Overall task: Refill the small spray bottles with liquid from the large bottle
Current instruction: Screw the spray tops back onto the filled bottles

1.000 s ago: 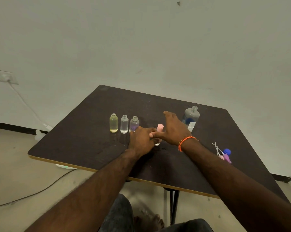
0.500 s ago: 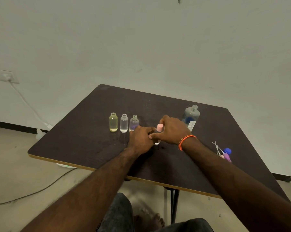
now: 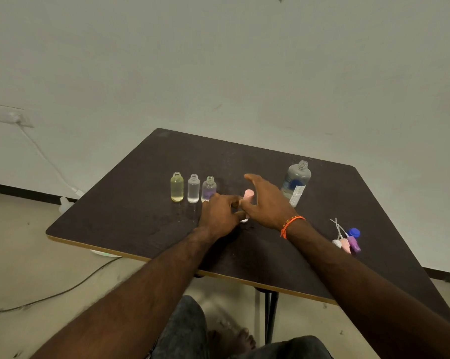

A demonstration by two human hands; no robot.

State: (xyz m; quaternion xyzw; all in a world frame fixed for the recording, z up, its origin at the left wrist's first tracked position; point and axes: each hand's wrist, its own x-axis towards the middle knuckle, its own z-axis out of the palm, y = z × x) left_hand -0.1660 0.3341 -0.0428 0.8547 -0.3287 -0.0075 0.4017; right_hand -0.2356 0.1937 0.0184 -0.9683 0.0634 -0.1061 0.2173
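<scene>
Three uncapped small bottles stand in a row on the dark table [image 3: 141, 218]: a yellowish bottle [image 3: 177, 187], a clear bottle [image 3: 193, 189] and a purplish bottle [image 3: 208, 188]. Just right of them, my left hand [image 3: 218, 216] grips a fourth small bottle, mostly hidden; only its pink spray cap [image 3: 248, 195] and base show. My right hand [image 3: 269, 203] is beside the cap with fingers stretched forward and the thumb touching it. The large clear bottle [image 3: 296, 181], uncapped, stands behind my right hand.
Loose spray heads [image 3: 346, 243] in pink, purple and white, plus a blue cap [image 3: 354, 232], lie near the table's right edge. A white cable [image 3: 45, 159] runs down the wall at left. My knees sit below the table's front edge.
My right hand was curled over the pink cap half a second ago; its fingers have now spread open, as they were a second ago. My left hand keeps its hold.
</scene>
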